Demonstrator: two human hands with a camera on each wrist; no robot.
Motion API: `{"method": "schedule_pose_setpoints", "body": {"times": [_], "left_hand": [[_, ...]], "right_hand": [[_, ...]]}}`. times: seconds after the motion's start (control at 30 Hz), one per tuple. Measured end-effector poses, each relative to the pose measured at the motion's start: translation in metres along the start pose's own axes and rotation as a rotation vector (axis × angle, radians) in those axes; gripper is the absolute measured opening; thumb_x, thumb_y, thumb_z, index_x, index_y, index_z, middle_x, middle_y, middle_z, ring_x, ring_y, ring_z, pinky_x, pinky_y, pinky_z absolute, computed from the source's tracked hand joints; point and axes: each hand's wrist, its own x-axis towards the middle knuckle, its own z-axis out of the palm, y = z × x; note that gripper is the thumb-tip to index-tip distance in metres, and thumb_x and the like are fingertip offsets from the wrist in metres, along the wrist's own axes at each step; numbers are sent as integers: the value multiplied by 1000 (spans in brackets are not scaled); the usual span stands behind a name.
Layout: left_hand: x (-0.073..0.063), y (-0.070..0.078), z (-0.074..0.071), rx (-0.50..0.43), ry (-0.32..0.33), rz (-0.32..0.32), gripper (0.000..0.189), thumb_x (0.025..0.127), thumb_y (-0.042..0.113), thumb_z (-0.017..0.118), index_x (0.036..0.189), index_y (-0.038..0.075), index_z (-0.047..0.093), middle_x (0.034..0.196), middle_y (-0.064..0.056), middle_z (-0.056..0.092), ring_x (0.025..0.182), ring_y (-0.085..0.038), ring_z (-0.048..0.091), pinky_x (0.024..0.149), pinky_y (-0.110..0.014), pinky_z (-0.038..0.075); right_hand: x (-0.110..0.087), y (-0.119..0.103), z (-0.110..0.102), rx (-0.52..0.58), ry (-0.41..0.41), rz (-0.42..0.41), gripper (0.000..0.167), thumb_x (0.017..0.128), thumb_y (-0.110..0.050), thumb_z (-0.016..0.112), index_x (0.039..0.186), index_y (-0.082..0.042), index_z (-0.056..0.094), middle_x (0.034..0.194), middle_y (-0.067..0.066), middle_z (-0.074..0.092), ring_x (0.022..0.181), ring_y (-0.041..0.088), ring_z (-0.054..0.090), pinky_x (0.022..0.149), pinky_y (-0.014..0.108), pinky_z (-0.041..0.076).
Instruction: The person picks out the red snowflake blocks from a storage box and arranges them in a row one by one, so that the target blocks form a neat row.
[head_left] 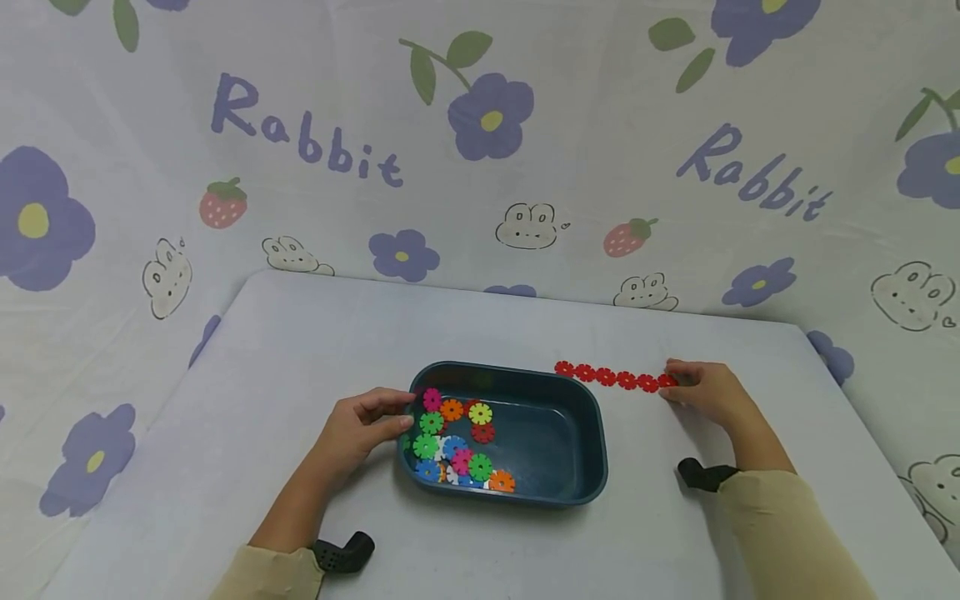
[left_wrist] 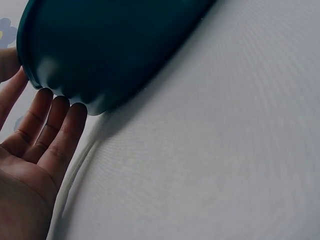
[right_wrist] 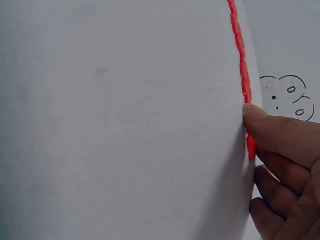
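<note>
A chain of several red flower-shaped plastic discs [head_left: 605,377] lies to the right of the tray's far corner, linked edge to edge. My right hand [head_left: 707,392] pinches its right end between thumb and fingers; in the right wrist view the chain [right_wrist: 239,40] shows edge-on as a thin red strip. At the left end of the dark teal tray [head_left: 536,497], my left hand [head_left: 365,423] touches the rim and outer wall with extended fingers. Fingertips [left_wrist: 76,111] meet that wall in the left wrist view. Inside the tray, loose coloured flower discs [head_left: 452,448] are heaped toward the left.
The tray stands on a white-covered table [head_left: 360,333]. Behind the table hangs a printed curtain [head_left: 315,217] with flowers, rabbits and strawberries. A black device is strapped at each wrist, the left one [head_left: 345,552] near the front.
</note>
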Motion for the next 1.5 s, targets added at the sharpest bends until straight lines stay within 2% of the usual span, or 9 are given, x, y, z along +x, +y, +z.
{"method": "schedule_pose_setpoints", "body": {"times": [0.13,0.2,0.5,0.7,0.83,0.93,1.1,1.3,1.5], "left_hand": [[0,-1,0,8,0,-18,42,87,26,76,122,4,67,124,-15,64,119,-29,57,85,-24,56],[0,-1,0,17,1,-22,41,87,27,76,122,6,67,123,-13,65,119,-27,57,86,-24,56],[4,1,0,45,1,7,39,87,26,76,121,6,68,122,-13,66,118,-22,58,88,-22,54],[5,1,-1,31,-1,5,39,87,24,76,120,4,68,123,-14,65,118,-23,57,88,-21,54],[5,1,-1,32,0,11,40,87,25,76,121,4,67,124,-14,65,120,-26,57,90,-19,52],[5,1,-1,23,5,4,41,87,24,76,122,4,67,124,-14,65,119,-27,57,89,-20,53],[4,1,-2,13,6,-4,41,87,24,76,122,4,67,124,-14,64,117,-23,57,89,-20,53],[2,0,-1,6,8,-2,39,87,24,77,121,8,69,123,-10,65,114,-18,58,87,-22,54],[1,-2,-1,-8,3,2,36,87,24,76,119,10,69,120,-8,65,110,-18,59,84,-25,57]], "right_hand": [[-6,-13,-4,-9,-22,35,66,91,-31,70,145,-3,45,149,28,40,138,50,32,106,64,37],[-9,-26,-6,-7,-12,16,65,91,-31,69,145,-3,45,147,29,42,135,50,37,103,62,41],[-32,-113,-5,-17,85,-302,48,91,-24,70,134,-5,59,130,21,62,119,41,59,90,51,55],[-49,-171,20,-22,-27,-481,35,90,-23,73,121,-8,69,112,9,72,102,26,68,87,43,57],[-50,-196,48,-101,-143,-579,27,90,-22,73,113,-9,73,101,2,74,91,16,66,84,36,58],[-46,-209,69,-192,-260,-568,24,90,-21,73,110,-8,74,97,1,73,85,14,64,81,32,58],[-37,-220,96,-348,-392,-459,24,86,-19,76,108,-8,75,98,3,72,83,16,63,81,33,58],[-31,-225,107,-397,-423,-452,29,85,-14,78,113,-13,74,101,3,70,81,16,61,77,31,57],[-30,-226,112,-355,-446,-507,36,83,-15,80,118,-17,72,87,0,63,73,16,57,65,26,51]]}}
